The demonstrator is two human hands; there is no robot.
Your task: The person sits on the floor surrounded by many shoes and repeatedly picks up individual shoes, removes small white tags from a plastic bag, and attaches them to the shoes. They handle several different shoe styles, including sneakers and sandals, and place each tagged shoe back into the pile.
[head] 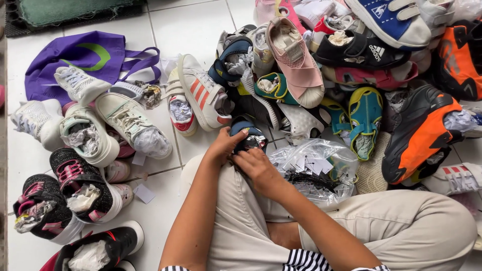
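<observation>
I sit cross-legged on a white tiled floor. My left hand and my right hand both grip a small dark navy shoe stuffed with paper, held just above my knee. Right of my hands lies a clear plastic bag full of white tags and black fasteners.
A big heap of shoes rises at the right: a pink one, teal sandals, an orange-and-black sneaker. Paper-stuffed pairs line the left, among them white sneakers and black-pink ones. A purple tote bag lies beyond.
</observation>
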